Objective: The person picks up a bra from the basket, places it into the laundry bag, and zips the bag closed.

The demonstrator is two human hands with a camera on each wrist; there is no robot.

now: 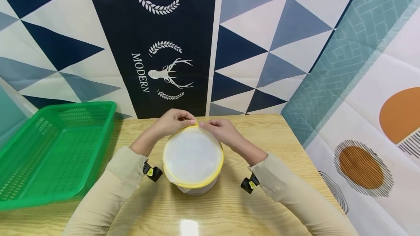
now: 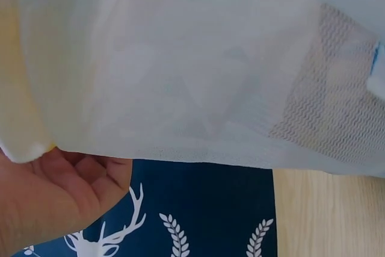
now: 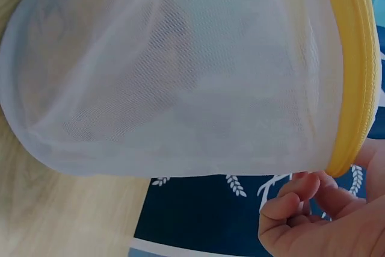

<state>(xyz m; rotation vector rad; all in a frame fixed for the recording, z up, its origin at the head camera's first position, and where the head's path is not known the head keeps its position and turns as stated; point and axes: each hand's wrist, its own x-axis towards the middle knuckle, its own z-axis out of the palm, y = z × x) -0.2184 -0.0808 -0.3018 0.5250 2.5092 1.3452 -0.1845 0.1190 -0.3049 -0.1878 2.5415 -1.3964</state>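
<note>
A white mesh laundry bag (image 1: 193, 156) with a yellow zipper band (image 3: 355, 76) round its top stands upright on the table. Its round lid lies flat across the top. At the far side of the rim, my left hand (image 1: 175, 121) pinches the yellow edge between thumb and fingers. Close beside it, my right hand (image 1: 223, 130) pinches the same edge. The right wrist view shows the bag's see-through side, with the right fingers curled by the zipper. The zipper pull is too small to make out. In the left wrist view, the bag's cloth (image 2: 180, 70) hides the left fingertips.
A green plastic basket (image 1: 49, 196) stands to the left on the wooden table (image 1: 262, 214). Behind the table hangs a patterned cloth (image 1: 170, 83) with triangles and deer heads. Another patterned cloth (image 1: 370, 126) hangs on the right. Each wrist wears a small black camera.
</note>
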